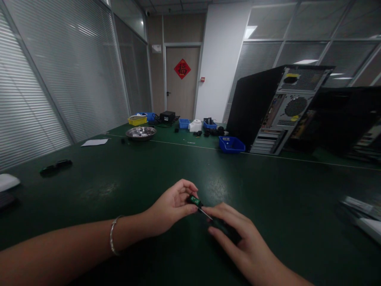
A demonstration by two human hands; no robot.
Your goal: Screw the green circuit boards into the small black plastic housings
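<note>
Apparently midway, not yet finished: gripping the small green-faced part [195, 200] in left hand [169, 207], nearer than the blue bin [231, 146], and holding thin metal shaft [206, 214] at its end with right hand [244, 235].

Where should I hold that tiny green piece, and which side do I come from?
Probably pinch the green piece by its long edges, coming from the left, like the left hand. It's small and longish, with its green face showing, and the thin metal rod and right hand crowd its other end.
</note>
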